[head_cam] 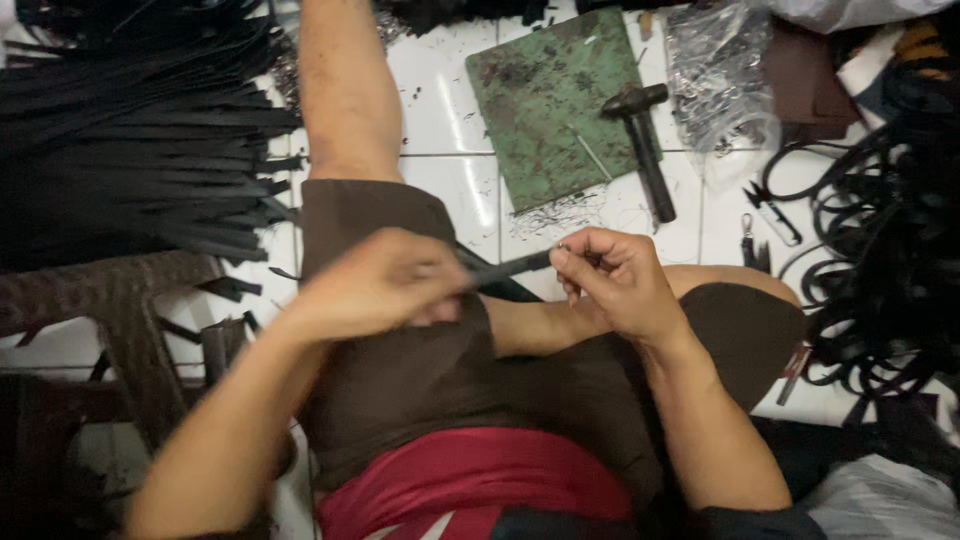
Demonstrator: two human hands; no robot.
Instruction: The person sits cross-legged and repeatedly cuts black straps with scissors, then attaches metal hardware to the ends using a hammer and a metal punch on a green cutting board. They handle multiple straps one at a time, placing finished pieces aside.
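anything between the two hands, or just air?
Head view: a narrow black strip spans the gap, left hand gripping one end, right hand pinching the other. Brown shorts lie beneath.

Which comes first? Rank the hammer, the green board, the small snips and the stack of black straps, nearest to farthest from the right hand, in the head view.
From the right hand:
1. Hammer, just beyond the hand on the tiled floor.
2. Small snips, off to the right; nearly level with the hammer's handle end, so a close call.
3. Green board, farther ahead.
4. Stack of black straps, far left.
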